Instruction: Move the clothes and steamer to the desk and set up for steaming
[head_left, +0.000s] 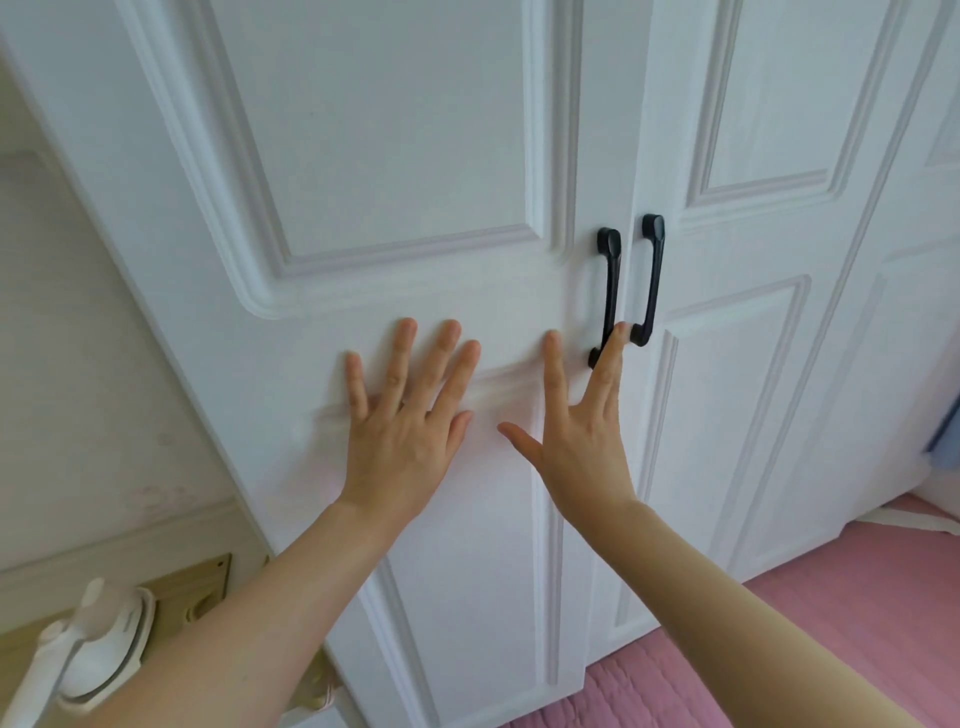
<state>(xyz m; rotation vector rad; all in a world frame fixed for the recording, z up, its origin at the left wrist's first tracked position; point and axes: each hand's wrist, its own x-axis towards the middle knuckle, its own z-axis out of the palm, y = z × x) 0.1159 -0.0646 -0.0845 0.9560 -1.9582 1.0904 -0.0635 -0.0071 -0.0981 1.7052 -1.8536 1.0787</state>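
**Supervisor:** Report the field of view, largest item first.

**Operator:** I am looking at a white panelled wardrobe. Its left door (395, 156) is filling most of the view, and its right door (753, 364) is meeting it at the centre seam. A pink quilt (857, 623) is lying at the lower right, below the doors.

**Supervisor:** Hand status?

**Operator:** Both forearms are reaching up from the bottom edge. I am reading the left hand (400, 441) as flat against the left door, just below its upper panel, with the fingers straight, spread and gripping nothing. The right hand (582, 447) is lying beside it on the same door, fingers equally straight and apart, thumb pointing toward the left hand. One of its fingers is crossing in front of the lower end of the left handle (610, 280). Whether it is touching that handle, I cannot tell.

**Supervisor:** Locate the task item.

**Operator:** The steamer (98, 654), white, is sitting in the lower left corner on a light wooden surface (192, 582), left of the left forearm and well apart from both hands.

**Supervisor:** Smaller parts?

**Operator:** The right handle (652, 270), black like its twin, is standing upright just across the seam.
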